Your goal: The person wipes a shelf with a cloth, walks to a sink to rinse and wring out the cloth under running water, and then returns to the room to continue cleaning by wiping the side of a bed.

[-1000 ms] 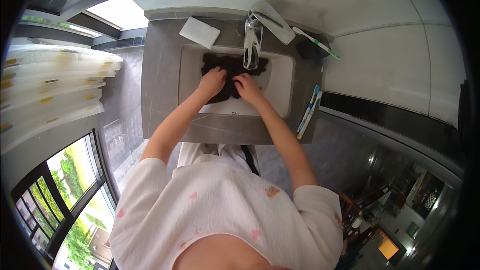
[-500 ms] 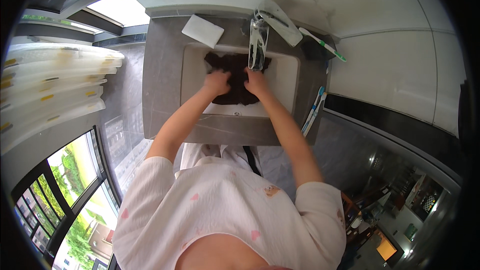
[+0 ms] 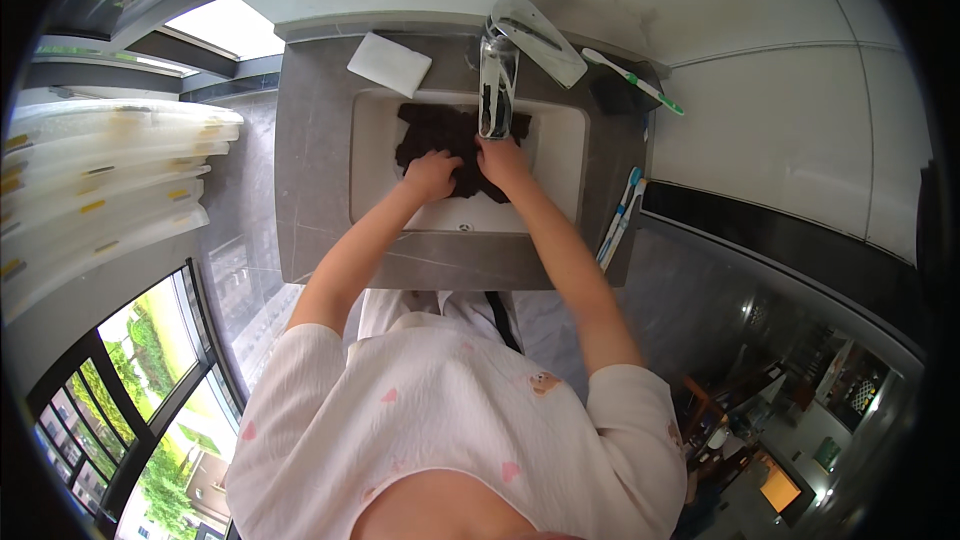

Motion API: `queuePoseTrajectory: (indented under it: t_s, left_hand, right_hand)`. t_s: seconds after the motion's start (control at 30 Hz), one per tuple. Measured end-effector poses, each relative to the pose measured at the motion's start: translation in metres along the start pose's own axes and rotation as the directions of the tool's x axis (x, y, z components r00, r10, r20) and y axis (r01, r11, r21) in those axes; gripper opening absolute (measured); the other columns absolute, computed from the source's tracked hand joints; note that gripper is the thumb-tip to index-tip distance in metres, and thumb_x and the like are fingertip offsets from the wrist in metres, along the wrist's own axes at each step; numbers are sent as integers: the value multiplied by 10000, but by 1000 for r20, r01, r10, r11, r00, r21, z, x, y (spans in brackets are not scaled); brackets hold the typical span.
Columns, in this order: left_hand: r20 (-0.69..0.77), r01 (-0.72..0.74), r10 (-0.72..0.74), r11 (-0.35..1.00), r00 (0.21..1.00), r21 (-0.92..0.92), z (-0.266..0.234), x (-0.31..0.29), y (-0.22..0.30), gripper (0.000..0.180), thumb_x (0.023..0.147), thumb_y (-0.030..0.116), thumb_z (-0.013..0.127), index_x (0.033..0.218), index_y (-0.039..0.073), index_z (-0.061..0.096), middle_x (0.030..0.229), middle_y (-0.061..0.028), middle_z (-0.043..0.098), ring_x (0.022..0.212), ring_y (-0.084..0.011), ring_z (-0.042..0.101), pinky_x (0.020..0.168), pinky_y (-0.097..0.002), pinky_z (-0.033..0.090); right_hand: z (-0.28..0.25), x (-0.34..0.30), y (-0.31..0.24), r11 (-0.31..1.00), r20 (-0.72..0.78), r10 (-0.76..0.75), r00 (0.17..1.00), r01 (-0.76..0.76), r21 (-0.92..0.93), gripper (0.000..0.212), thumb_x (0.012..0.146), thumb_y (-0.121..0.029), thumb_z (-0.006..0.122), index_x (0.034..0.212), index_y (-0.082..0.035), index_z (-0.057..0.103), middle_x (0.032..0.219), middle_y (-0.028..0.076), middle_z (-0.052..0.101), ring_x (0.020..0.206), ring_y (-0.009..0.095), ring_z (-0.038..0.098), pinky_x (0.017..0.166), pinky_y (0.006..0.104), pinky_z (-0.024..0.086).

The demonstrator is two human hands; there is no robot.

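A dark brown cloth (image 3: 440, 132) lies spread in the white sink basin (image 3: 560, 165). My left hand (image 3: 432, 174) grips its left part, fingers curled into the fabric. My right hand (image 3: 503, 160) grips the cloth close beside it, just below the chrome tap (image 3: 497, 85). Both forearms reach in from below, over the grey counter's front edge.
A white bar of soap or sponge (image 3: 389, 64) lies on the grey counter (image 3: 310, 190) at the back left. A toothbrush with a green handle (image 3: 633, 80) lies at the back right, and two more toothbrushes (image 3: 618, 220) rest along the right side.
Both hands have shifted a little on the cloth and bunched it closer to the tap. The view has tilted slightly, so the sink sits lower in the picture.
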State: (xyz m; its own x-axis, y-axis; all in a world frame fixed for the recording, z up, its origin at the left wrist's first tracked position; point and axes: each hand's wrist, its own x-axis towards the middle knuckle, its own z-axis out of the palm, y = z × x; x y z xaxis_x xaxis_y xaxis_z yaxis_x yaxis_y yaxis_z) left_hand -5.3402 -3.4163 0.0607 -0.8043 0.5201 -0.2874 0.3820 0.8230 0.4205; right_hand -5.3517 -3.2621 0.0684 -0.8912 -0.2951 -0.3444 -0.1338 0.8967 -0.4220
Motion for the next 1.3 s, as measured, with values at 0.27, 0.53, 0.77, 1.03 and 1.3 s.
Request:
queuePoseTrajectory:
  t_s: [0.27, 0.53, 0.77, 1.03, 1.3]
  left_hand:
    - [259, 102, -141, 982, 956, 158, -18, 2, 9, 419, 612, 325, 567, 998, 196, 468, 1001, -113, 425, 908, -267, 458, 660, -395, 423]
    - [224, 0, 4, 1000, 975, -18, -9, -2, 8, 385, 578, 285, 587, 939, 188, 496, 971, -118, 446, 958, -276, 423, 714, -387, 410]
    - [243, 1, -5, 1000, 970, 18, -14, -3, 2, 356, 597, 260, 597, 926, 167, 499, 983, -115, 441, 938, -266, 435, 666, -368, 417]
    - [222, -8, 30, 995, 975, -98, -8, -1, -11, 319, 597, 270, 596, 875, 130, 528, 878, -107, 486, 841, -268, 487, 667, -351, 423]
    - [232, 100, -76, 991, 970, -94, -27, 9, -5, 246, 618, 318, 536, 680, 86, 588, 739, -96, 564, 729, -252, 537, 643, -352, 434]
  right_hand:
    - [-8, -2, -13, 916, 102, 117, 988, -67, -396, 507, 543, -404, 616, 987, -190, 497, 1004, 94, 454, 997, 238, 330, 801, 362, 258]
    - [12, -7, -9, 893, 95, -122, 988, 151, -425, 509, 530, -390, 626, 985, -197, 506, 1024, 102, 451, 1042, 264, 317, 920, 490, 120]
    - [-8, -6, -22, 851, 204, -13, 979, 118, -511, 540, 555, -387, 626, 1034, -177, 489, 1051, 71, 473, 1038, 249, 360, 905, 446, 163]
    - [-6, 0, -10, 927, 39, -32, 999, 45, -373, 524, 504, -345, 654, 970, -172, 489, 856, 101, 524, 770, 236, 516, 768, 385, 278]
    - [-10, 11, -8, 984, 267, 6, 964, 41, -171, 379, 576, -336, 584, 914, -177, 522, 714, 65, 569, 732, 238, 538, 719, 412, 352]
